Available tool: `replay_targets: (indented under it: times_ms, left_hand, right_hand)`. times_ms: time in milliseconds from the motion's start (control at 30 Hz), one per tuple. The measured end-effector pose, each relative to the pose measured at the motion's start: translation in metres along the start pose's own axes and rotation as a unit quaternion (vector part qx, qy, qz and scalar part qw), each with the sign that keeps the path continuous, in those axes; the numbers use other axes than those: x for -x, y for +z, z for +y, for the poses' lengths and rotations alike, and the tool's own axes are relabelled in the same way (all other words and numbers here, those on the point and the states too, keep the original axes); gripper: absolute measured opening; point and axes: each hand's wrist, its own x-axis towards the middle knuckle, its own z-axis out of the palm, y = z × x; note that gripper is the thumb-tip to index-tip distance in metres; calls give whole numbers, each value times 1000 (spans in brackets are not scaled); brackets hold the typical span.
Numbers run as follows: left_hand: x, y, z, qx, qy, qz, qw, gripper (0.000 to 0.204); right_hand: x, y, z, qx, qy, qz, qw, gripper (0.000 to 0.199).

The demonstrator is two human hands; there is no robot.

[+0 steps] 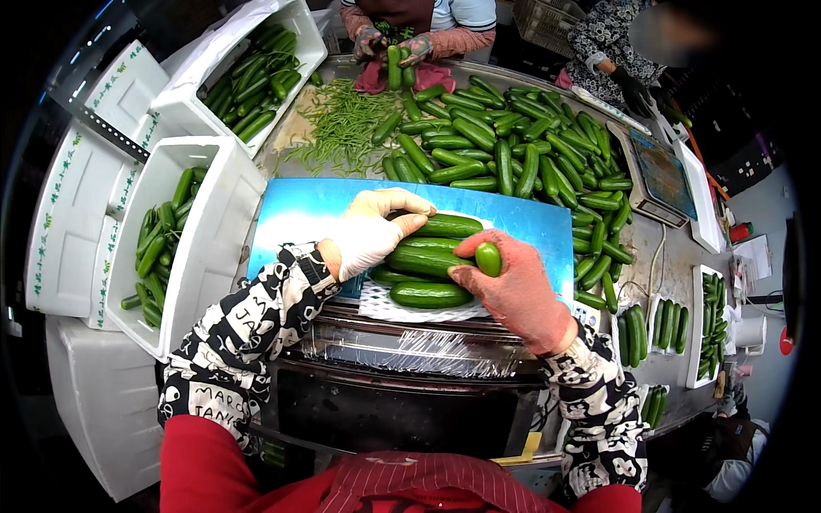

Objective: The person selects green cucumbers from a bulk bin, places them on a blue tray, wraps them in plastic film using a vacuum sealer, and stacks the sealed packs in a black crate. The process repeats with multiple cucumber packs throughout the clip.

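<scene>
Several green cucumbers (430, 295) lie side by side on a white textured tray (376, 304), in front of a blue sheet (295, 209). My left hand (374, 229), in a white glove, curls its thumb and fingers around the left end of the farthest cucumber (453, 226). In a pinkish-red glove, my right hand (516, 286) grips another cucumber (488, 258), whose rounded end pokes out between thumb and fingers. Its thumb rests by the right end of the middle cucumber (423, 258). The palm hides most of the gripped one.
Clear film (436, 357) covers a wrapping machine's front edge, nearest me. Beyond the blue sheet spreads a cucumber pile (479, 128), beside thin green peppers (346, 128). White foam boxes (218, 184) stand left; a scale (654, 175) and packed trays (667, 325) sit right. Co-workers (462, 17) stand opposite.
</scene>
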Motion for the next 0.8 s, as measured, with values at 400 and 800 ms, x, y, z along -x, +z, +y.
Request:
replay_targets:
  times_ms: [400,800]
  left_hand:
    - [1,-14,-10,77,26,-97,992,28]
    - [-3,-26,-15,139,-42,-80,986,53]
  right_hand:
    - [-39,-17,-10,192,-253,30,948,52]
    - [-67,13,-26,130,-169,-157,964,43]
